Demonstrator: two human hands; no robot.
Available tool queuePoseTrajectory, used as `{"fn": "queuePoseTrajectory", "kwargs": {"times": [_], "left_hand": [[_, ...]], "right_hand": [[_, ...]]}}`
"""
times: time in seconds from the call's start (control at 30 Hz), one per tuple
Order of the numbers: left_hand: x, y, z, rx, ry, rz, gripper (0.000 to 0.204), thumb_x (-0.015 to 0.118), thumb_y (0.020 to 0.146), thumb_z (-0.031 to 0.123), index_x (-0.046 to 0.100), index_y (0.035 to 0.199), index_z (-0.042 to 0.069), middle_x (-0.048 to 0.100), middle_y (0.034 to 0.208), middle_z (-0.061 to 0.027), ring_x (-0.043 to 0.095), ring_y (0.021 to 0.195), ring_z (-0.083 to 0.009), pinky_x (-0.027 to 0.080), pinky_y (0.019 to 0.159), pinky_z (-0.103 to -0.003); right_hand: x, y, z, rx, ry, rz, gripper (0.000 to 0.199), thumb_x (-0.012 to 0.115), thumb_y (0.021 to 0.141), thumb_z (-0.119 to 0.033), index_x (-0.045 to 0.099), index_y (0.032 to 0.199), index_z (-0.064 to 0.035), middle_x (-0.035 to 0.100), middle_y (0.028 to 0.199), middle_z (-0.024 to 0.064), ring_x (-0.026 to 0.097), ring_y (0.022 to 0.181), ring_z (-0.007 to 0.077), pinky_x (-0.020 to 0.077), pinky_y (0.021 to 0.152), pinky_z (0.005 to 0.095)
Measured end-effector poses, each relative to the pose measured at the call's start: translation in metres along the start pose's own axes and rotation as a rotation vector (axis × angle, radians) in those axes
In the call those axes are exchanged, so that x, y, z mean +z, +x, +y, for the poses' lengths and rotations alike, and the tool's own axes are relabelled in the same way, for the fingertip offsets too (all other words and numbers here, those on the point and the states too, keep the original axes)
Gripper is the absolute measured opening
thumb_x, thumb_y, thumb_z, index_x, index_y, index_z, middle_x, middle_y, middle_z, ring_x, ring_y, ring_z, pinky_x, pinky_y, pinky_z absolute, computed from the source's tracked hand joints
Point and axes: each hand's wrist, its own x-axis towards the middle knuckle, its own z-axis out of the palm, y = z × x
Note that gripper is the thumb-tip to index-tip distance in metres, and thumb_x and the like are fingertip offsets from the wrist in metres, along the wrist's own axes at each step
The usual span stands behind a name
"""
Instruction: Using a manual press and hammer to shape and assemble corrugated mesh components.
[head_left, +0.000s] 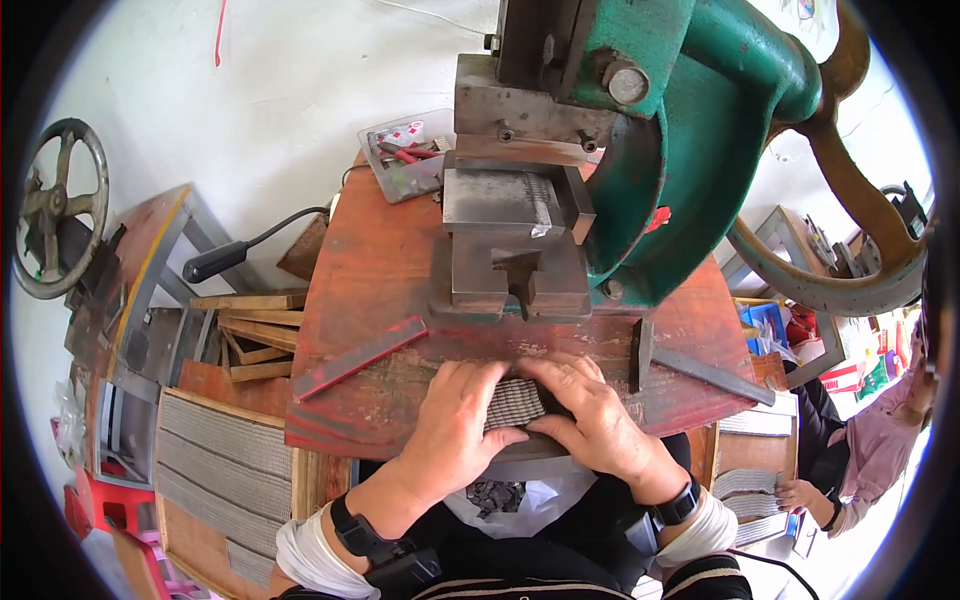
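Observation:
Between my two hands, at the front edge of the red-brown table, is a compact bundle of grey ridged strips (514, 404). My left hand (459, 410) is wrapped round its left side, with the thumb along the near edge. On the other side my right hand (588, 412) closes over the bundle, its fingers curled on the far edge. A dark part shows under the right fingers; what it is, I cannot make out. Just beyond my hands stands a green hand press (640, 130), with a slotted steel block (520, 275) at its base.
A red-edged flat bar (360, 358) lies left on the table (350, 270), a hammer (700, 373) right. Behind, a clear plastic box (410, 180) holds red-handled pliers. A wooden tray (225, 480) with grey strips stands lower left. At right, a co-worker's hand (797, 494) touches similar strips.

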Motion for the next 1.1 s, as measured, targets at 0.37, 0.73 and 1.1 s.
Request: {"fn": "queuePoseTrajectory", "kwargs": {"times": [0.37, 0.73, 1.1], "left_hand": [[-0.006, -0.002, -0.001, 0.041, 0.064, 0.010, 0.056, 0.085, 0.065, 0.017, 0.061, 0.112, -0.001, 0.057, 0.107, -0.0141, 0.053, 0.102, -0.0335, 0.045, 0.090, -0.044], [-0.001, -0.001, -0.003, 0.033, 0.038, 0.070, 0.052, 0.086, 0.062, 0.017, 0.064, 0.106, 0.001, 0.060, 0.099, -0.0111, 0.054, 0.094, -0.0331, 0.046, 0.084, -0.044], [-0.007, -0.004, -0.004, 0.036, 0.088, -0.021, 0.053, 0.084, 0.066, 0.029, 0.066, 0.112, 0.010, 0.059, 0.104, -0.0057, 0.053, 0.100, -0.0272, 0.038, 0.090, -0.043]], "right_hand": [[0.002, 0.002, -0.009, -0.201, -0.521, 0.024, 0.053, 0.074, 0.073, -0.024, 0.064, 0.121, -0.0048, 0.059, 0.124, 0.0095, 0.055, 0.112, 0.0283, 0.0408, 0.099, 0.0496], [-0.007, -0.002, -0.018, -0.137, -0.613, 0.072, 0.054, 0.077, 0.066, -0.020, 0.066, 0.115, -0.0030, 0.062, 0.122, 0.0117, 0.055, 0.116, 0.0324, 0.0428, 0.098, 0.0484], [-0.098, -0.070, 0.075, 0.321, -0.577, 0.116, 0.046, 0.080, 0.068, -0.010, 0.066, 0.112, -0.0040, 0.064, 0.101, 0.0145, 0.059, 0.099, 0.0358, 0.0490, 0.086, 0.0438]]}}
